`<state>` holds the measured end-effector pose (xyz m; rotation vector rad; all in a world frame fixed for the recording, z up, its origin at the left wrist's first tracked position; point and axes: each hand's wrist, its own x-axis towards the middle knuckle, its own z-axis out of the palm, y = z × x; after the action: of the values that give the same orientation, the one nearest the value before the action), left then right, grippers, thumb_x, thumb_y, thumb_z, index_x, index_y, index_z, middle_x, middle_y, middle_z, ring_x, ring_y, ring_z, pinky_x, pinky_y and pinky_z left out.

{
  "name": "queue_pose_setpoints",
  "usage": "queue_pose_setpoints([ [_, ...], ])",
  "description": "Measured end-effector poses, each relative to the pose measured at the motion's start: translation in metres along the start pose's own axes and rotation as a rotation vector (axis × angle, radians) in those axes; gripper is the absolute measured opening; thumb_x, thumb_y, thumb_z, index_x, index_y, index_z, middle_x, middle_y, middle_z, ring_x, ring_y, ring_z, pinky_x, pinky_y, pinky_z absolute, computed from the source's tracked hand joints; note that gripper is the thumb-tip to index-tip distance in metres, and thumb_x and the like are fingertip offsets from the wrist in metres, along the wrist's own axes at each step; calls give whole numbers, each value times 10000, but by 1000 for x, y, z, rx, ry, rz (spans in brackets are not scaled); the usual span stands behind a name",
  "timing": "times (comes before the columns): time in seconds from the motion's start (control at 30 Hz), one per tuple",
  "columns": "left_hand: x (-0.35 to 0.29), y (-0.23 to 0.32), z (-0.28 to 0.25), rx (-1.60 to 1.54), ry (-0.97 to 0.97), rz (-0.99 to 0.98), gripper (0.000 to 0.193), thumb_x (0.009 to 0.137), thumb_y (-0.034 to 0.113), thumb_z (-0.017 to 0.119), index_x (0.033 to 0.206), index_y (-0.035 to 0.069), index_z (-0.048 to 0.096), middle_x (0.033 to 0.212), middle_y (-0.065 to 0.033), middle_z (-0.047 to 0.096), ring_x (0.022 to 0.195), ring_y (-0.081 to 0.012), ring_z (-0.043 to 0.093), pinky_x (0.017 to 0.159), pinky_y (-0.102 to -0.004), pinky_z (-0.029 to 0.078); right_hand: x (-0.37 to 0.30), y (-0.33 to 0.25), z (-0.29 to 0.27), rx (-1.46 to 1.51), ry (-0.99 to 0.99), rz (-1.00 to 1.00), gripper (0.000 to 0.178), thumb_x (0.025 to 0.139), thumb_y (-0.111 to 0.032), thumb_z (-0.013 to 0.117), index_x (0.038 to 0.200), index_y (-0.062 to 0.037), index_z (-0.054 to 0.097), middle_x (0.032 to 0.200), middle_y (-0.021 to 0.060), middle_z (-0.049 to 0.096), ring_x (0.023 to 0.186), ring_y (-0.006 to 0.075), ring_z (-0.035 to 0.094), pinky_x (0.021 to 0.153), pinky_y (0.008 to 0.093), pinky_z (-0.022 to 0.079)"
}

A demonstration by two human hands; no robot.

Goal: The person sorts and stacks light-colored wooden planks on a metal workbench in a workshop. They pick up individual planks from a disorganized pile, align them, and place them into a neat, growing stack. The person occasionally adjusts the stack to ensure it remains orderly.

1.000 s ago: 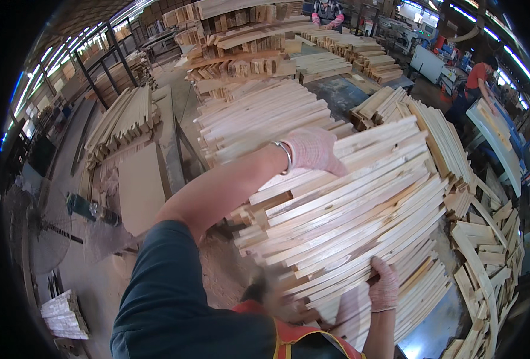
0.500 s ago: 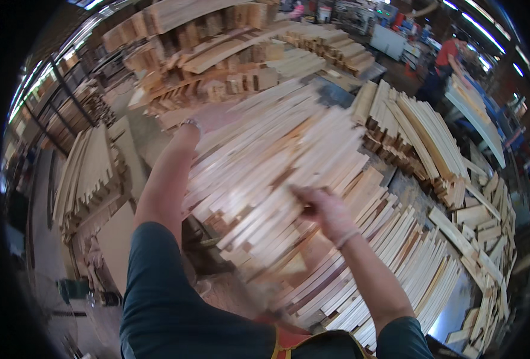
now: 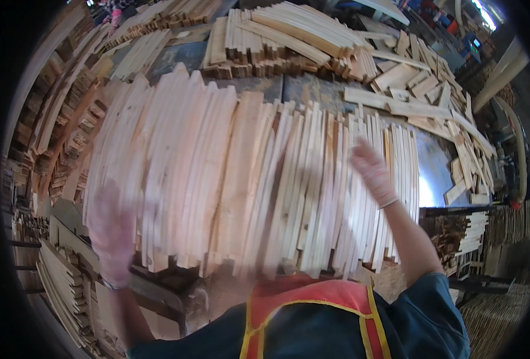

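Slats lay side by side on bench, prob. for easy reach. Your L hand blurred at L edge, couldn't tell grip; R hand loosely open over R end, nil seen held.

At twelve o'clock lies a stack of pale boards. Jumbled offcuts sprawl at two, thin slats at four, long planks at eight, tiered timber between nine and ten, a co-worker's pink sleeve near eleven.

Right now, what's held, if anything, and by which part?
Right hand: nothing visibly held. Left hand: blurred near the wood strips, so grip cannot be told.
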<state>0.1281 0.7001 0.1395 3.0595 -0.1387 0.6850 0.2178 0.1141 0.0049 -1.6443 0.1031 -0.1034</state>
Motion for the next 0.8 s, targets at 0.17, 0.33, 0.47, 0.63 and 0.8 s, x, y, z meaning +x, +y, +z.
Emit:
queue_pose_setpoints([
  [0.17,-103,179,-14,-532,-604,325,389,958,327,709,1243,62,719,1237,-167,719,1145,-331,696,1051,-430,539,-35,22,-184,-686,136,366,876,956,-487,751,1611,-15,412,1355,196,693,1255,260,658,1055,355,508],
  [0.33,-204,280,37,-666,-1170,-665,540,1041,481,593,1384,73,678,1347,-213,702,1250,-339,671,1054,-412,513,-34,33,-224,-841,-22,478,990,942,-701,608,1604,4,398,1415,274,648,1356,372,607,1113,445,472],
  [0.47,-251,334,79,-929,-575,-984,597,1032,424,631,1479,30,595,1427,-170,667,1278,-274,652,1066,-370,490,-36,75,-272,-461,110,513,827,961,-614,651,1512,-7,542,1413,251,656,1331,327,624,1125,430,470],
  [0.63,-213,434,101,-1192,-239,-1296,633,994,288,709,1539,40,502,1331,-73,655,1090,-161,631,948,-331,510,-70,118,-258,-445,-268,576,775,935,-493,764,1451,39,539,1237,222,718,1159,265,677,1041,381,513],
  [0.8,-196,465,112,-1403,88,-1481,425,1025,253,684,1394,139,505,1143,-11,596,930,-139,590,775,-345,564,-77,72,-242,-403,-223,536,670,899,-399,820,1317,70,589,1109,178,737,1016,233,693,902,349,555],
])
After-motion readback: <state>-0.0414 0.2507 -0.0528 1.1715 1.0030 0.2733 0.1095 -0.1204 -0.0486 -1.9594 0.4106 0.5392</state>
